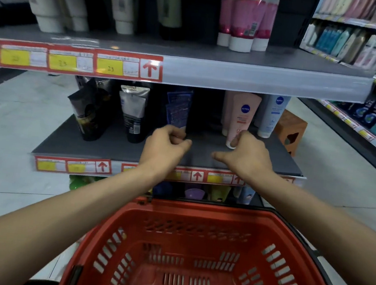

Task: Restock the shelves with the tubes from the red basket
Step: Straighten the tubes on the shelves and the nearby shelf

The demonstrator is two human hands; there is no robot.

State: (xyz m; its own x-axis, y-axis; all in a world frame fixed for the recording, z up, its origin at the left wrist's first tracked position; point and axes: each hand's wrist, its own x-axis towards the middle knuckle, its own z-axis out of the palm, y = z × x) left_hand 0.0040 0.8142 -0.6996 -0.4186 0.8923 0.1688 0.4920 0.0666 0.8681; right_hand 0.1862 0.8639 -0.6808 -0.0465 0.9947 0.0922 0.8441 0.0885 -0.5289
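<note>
Middle shelf (204, 158): both hands work over its bare front centre.

Left hand (163, 146): fingers (174, 132) are clenched, knuckles touching or just in front of the lower end of the blue tube (178, 109). Whether they hold that tube cannot be determined.

Right hand (250, 156): fingers (244, 136) are curled round the pink tube (243, 118) just above its cap, and the thumb points left. The pink tube stands cap down, right of the shelf's centre. A white tube (272, 116) stands just beside it, near the right edge.

Left half of the shelf: a black and silver tube (134, 113) and a dark tube (90, 113), both cap down.

Red basket (198, 209): below the shelf's front edge, between the forearms.

Upper shelf (261, 57): pink and white tubes (244, 20) stand near its right end.
</note>
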